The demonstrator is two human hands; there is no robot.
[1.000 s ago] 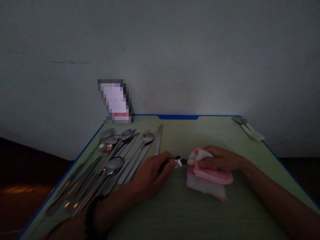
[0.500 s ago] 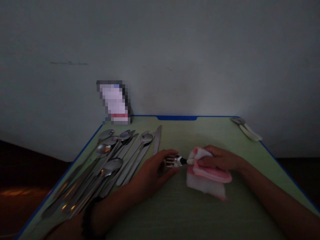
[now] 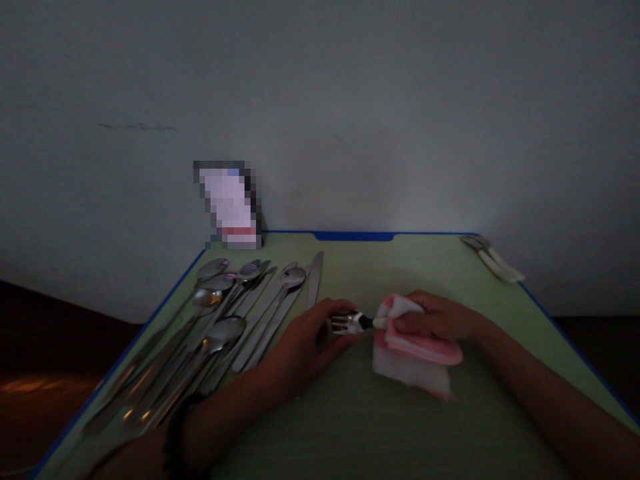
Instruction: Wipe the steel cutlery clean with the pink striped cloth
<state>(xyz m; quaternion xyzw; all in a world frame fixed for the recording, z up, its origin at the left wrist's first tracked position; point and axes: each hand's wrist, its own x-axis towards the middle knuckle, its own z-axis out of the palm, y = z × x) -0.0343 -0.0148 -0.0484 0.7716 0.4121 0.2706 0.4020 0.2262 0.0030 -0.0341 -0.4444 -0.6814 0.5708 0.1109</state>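
Steel fork point(image 3: 345, 323) handle hidden inside pink cloth point(image 3: 415, 343) | left hand point(image 3: 305, 347) pinches tines, right hand point(image 3: 440, 319) presses cloth shut | lower-left cutlery point(image 3: 215, 320) dim | unchanged since previous frame.

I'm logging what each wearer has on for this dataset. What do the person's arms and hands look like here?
Both forearms are bare, with no sleeves or gloves. The left hand has a dark band at its wrist; the right hand shows no ring or watch in this dim light.

The fork point(image 3: 350, 323) shows only its tines; its handle is wrapped inside the pink cloth point(image 3: 417, 350) under the right hand point(image 3: 440, 318). The card point(image 3: 229, 204) against the wall is pixelated. Both forearms run off the bottom edge.
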